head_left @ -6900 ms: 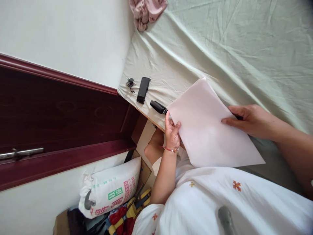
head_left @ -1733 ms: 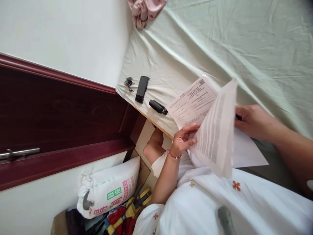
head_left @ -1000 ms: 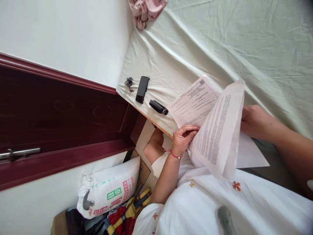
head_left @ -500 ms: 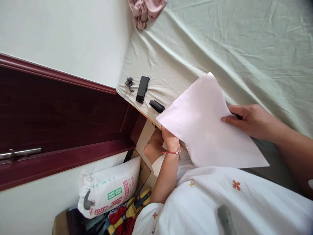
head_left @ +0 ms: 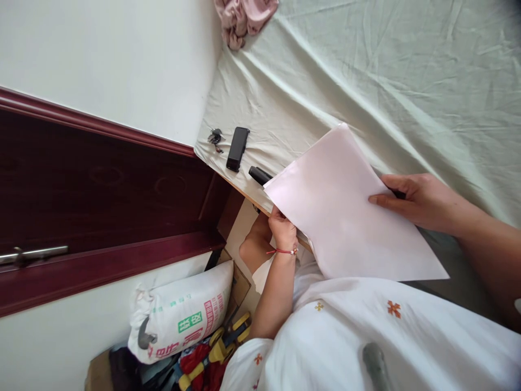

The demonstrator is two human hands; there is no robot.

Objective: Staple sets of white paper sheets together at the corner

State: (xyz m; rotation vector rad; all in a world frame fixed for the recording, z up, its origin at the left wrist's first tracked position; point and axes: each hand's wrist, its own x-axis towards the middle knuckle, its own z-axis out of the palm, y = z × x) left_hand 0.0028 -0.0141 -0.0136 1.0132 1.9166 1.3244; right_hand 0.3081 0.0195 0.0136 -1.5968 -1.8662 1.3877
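Several white sheets of paper, lying one on another, are held at a slant in front of my body. My right hand pinches their right edge, with the thumb on top and the other fingers partly hidden beneath. My left hand, with a red string bracelet at the wrist, grips the lower left edge. Its fingers are curled and partly covered by the paper. Just past the upper left corner of the sheets lies a black object, partly covered, whose kind I cannot make out.
A flat black device and a small dark tangled item lie on the pale green sheet. Pink cloth is bunched by the wall. Below left are a dark red door and a stuffed white sack.
The sheets' far corner has shifted slightly left and down, and the paper lies flatter. My left hand's curled fingers show more at the edge. My right hand has stayed put.
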